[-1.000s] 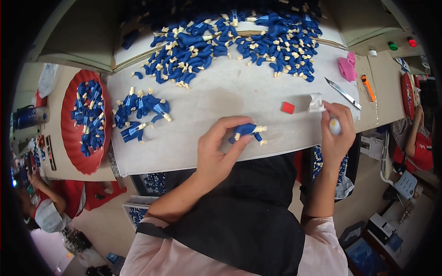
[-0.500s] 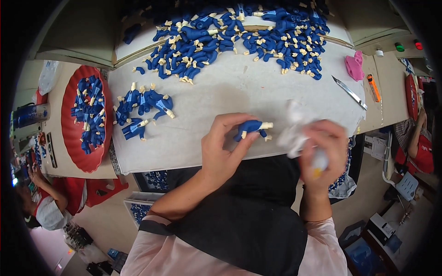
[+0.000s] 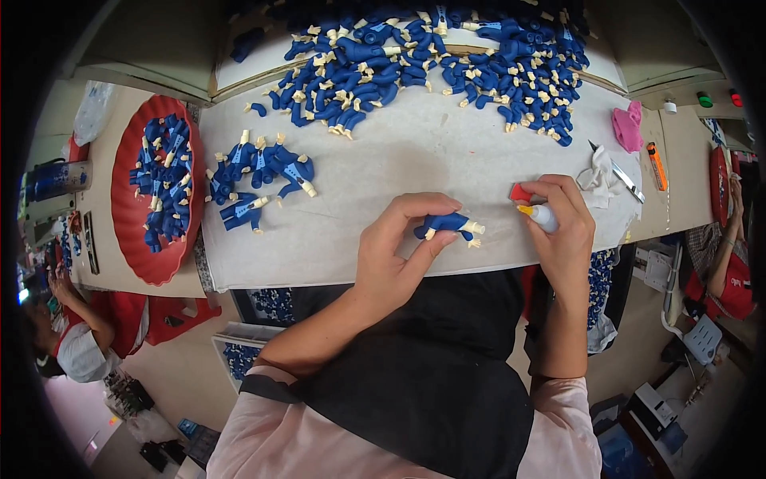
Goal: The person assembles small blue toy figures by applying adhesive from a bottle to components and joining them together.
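The left hand [image 3: 395, 255] pinches a small blue figurine with cream ends [image 3: 448, 226] on the white sheet-covered table [image 3: 415, 160]. Just beside it, the right hand [image 3: 565, 227] grips a small yellow-tipped white bottle [image 3: 538, 214], its tip pointing toward the figurine.

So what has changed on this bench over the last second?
The right hand swung down off the table edge, then back up, now aiming a small yellow-tipped bottle toward the blue figure. The left hand kept pinching that figure. The loose piles and red tray stayed put.
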### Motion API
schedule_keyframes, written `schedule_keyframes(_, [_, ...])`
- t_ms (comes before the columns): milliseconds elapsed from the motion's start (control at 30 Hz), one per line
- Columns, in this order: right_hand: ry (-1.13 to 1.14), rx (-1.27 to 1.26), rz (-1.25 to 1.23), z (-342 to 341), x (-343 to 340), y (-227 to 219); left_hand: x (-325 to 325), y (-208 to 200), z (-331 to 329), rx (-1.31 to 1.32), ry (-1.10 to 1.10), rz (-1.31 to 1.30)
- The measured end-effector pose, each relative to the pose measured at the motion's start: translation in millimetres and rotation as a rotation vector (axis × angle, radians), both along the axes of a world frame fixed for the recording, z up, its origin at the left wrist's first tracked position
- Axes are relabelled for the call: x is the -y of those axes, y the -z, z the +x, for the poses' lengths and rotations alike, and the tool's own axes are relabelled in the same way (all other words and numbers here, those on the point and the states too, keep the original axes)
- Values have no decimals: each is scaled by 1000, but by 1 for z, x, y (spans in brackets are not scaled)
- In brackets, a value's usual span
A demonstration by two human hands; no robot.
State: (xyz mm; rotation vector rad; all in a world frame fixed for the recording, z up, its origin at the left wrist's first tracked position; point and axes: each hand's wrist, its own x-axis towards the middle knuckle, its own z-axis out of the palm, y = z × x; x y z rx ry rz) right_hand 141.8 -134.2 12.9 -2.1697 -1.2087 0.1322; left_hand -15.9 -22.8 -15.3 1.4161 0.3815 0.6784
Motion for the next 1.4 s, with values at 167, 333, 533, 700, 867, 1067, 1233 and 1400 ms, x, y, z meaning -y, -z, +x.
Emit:
schedule_keyframes(167, [-134, -5, 44, 10, -1, 8, -11, -6, -3, -6, 155, -216])
schedule_keyframes(333, [-210, -445, 293, -3, -12, -7, -25, -5, -4, 12, 319, -316])
schedule_keyframes(533, [-469, -330, 360, -16, -33, -7, -24, -12, -4, -30, 309, -395])
schedule_keyframes(700, [-435, -171, 291, -8, -30, -5, -25, -10, -5, -42, 318, -390])
schedule_keyframes(867, [-513, -232, 375, -16, -34, -4, -24, -10, -5, -51, 299, -392])
schedule_keyframes(1067, [-473, -251, 391, -16, -33, -4, -24, -8, -5, -15, 296, -409])
schedule_keyframes(1233, [-471, -250, 397, -13, -30, -3, -24, -7, -5, -10, 298, -405])
schedule_keyframes(1400, [-443, -282, 350, -5, -30, 5, -25, -8, -5, -23, 316, -398])
